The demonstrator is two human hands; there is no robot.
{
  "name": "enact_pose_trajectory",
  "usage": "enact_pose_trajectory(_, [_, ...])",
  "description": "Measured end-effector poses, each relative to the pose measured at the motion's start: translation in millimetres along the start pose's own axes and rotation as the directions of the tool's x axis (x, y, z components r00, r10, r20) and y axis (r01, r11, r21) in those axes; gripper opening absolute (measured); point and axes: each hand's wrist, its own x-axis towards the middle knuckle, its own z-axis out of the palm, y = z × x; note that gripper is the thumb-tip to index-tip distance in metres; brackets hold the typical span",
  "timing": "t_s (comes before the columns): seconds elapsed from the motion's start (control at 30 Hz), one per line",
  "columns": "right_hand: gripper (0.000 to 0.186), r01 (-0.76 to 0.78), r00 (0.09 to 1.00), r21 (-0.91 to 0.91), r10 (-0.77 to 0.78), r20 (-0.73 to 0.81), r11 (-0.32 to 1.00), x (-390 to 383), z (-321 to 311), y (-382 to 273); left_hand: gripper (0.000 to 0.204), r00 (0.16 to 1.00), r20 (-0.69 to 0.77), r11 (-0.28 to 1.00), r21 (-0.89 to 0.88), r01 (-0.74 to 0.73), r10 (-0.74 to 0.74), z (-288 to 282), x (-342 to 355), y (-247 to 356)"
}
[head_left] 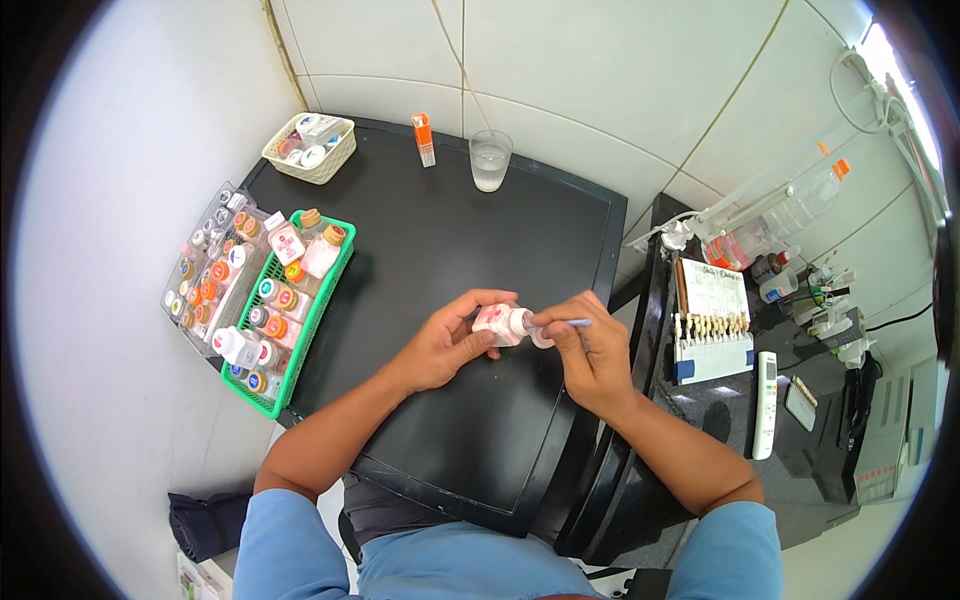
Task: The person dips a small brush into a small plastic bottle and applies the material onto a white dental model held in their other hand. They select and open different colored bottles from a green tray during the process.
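Observation:
Over the black table, my left hand is closed around a small bottle with a pink-and-white label. The bottle lies tilted, its white neck pointing right. My right hand pinches a thin tool with a pale lilac handle; its working end is hidden by my fingers near the bottle's neck. A small round whitish piece, perhaps a cap, shows just below the right fingertips. Whether the right hand also grips it is too small to tell.
A green basket of small bottles stands at the left, beside a clear rack of jars. Farther back are a cream basket, an orange-and-white box and a glass. A shade guide and remote control lie right.

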Motion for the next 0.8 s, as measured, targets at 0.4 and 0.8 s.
enact_pose_trajectory(0.4, [0.015, 0.020, 0.998, 0.018, -0.021, 0.052, 1.000, 1.4, -3.8, 2.0, 0.055, 0.999, 0.035, 0.999, -0.046, -0.028, 0.030, 0.7, -1.1, -1.3])
enact_pose_trajectory(0.8, [0.016, 0.023, 1.000, -0.021, -0.022, 0.022, 1.000, -3.1, 1.6, 0.9, 0.050, 0.998, 0.033, 0.992, -0.106, 0.064, -0.061, -0.3, -3.1, -8.8])
